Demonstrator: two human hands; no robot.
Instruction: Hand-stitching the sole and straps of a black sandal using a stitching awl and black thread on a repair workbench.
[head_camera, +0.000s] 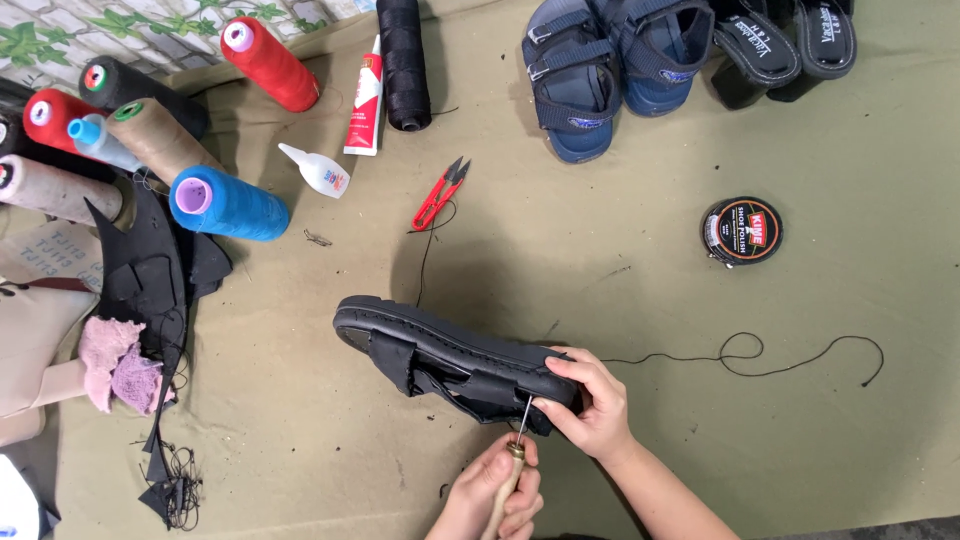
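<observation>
Nearest the lens, left hand (492, 490) clenched on a wooden-handled awl (508, 478), needle driven up into the black sandal (450, 360) at its heel end. Right hand (590, 400) grasps that same end, pinning the sole — stitching step, likely mid-pierce. Next calls for steady push. Black thread (760, 360) trails right of the sandal.

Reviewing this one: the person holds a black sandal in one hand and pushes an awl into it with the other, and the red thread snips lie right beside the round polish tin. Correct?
Not quite. In the head view the red thread snips lie far from the polish tin, near the white glue bottle. The rest holds: right hand on sandal, left hand on awl.
</observation>
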